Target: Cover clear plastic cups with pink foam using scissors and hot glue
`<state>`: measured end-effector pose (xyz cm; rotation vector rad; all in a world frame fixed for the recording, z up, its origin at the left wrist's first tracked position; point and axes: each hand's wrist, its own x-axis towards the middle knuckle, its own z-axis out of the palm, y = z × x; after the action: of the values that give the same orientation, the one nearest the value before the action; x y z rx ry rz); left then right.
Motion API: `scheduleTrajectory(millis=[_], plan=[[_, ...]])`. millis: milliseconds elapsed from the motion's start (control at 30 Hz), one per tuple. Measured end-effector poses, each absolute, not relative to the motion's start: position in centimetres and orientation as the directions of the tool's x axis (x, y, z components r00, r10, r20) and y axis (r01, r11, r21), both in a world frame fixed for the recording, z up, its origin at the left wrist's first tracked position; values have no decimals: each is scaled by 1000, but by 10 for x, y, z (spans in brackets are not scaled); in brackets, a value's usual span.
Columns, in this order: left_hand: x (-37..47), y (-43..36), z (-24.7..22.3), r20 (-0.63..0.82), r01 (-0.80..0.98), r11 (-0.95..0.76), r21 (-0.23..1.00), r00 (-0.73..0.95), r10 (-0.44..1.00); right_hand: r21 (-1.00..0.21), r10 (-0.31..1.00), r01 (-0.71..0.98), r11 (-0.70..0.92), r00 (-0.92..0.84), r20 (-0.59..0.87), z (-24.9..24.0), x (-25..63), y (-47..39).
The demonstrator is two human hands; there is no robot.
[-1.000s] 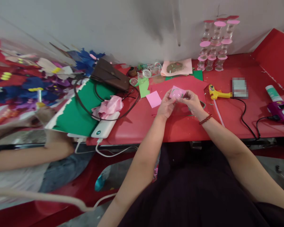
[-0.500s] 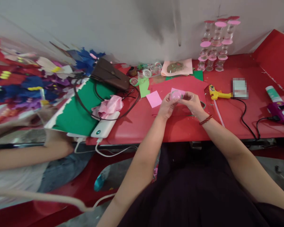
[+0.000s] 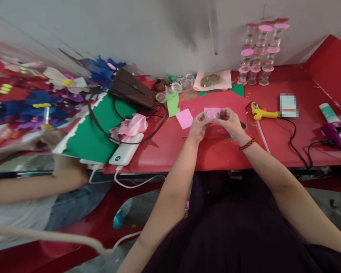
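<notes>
Above the red sheets, a small clear plastic cup (image 3: 211,115) lies against a pink paper square (image 3: 216,110). My left hand (image 3: 199,126) pinches the cup and paper from the left, thumb at the cup's near rim. From the other side my right hand (image 3: 230,122) grips the same two pieces, its thumb also near the rim. The fingers behind the paper are partly hidden. Another pink paper square (image 3: 184,118) rests just left of my left hand. Beside my right wrist a dark loop, perhaps a scissors handle (image 3: 243,126), shows partly.
A yellow glue gun (image 3: 263,113) with its stick lies right, its cord running to a purple power strip (image 3: 338,134). Stacked clear cups (image 3: 254,57) with pink discs stand behind. Leftward are a brown bag (image 3: 133,89), a power bank (image 3: 126,151) and a co-worker's arm (image 3: 39,187).
The pink paper in my hands has turned slightly, its top edge now nearly level. Both hands keep their hold and have barely shifted.
</notes>
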<state>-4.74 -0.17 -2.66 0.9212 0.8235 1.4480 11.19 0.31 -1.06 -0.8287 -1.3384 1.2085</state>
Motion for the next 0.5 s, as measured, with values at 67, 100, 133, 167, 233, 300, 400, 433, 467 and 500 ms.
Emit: scheduleTrajectory(millis=[67, 100, 133, 167, 233, 300, 400, 433, 467, 500], plan=[[-47, -1, -27, 86, -452, -89, 888, -28, 996, -957, 952, -171, 234, -159, 261, -8, 112, 2], [-46, -1, -27, 89, -457, -93, 885, -31, 996, -957, 953, -176, 231, -158, 259, -7, 112, 1], [-46, -1, -27, 91, -460, -96, 883, -34, 995, -958, 955, -179, 226, -155, 254, -6, 112, 1], [-46, -1, -27, 91, -463, -96, 881, -34, 995, -959, 957, -181, 220, -151, 248, -6, 112, 1], [-45, -2, -27, 85, -466, -86, 881, -23, 996, -962, 962, -181, 205, -144, 232, -6, 112, 2], [-45, -2, -28, 74, -468, -65, 881, 1, 997, -966, 966, -179, 187, -144, 214, -8, 112, 3], [-47, -2, -28, 57, -463, -44, 885, 14, 998, -970, 967, -173, 168, -165, 197, -10, 112, 4], [-48, -1, -28, 55, -460, -45, 887, 8, 998, -971, 965, -174, 165, -175, 195, -11, 113, 4], [-48, -1, -29, 56, -458, -50, 888, -1, 998, -970, 963, -181, 162, -187, 196, -11, 113, 4], [-48, 0, -29, 58, -457, -57, 887, -12, 998, -968, 960, -192, 161, -198, 199, -12, 113, 4]])
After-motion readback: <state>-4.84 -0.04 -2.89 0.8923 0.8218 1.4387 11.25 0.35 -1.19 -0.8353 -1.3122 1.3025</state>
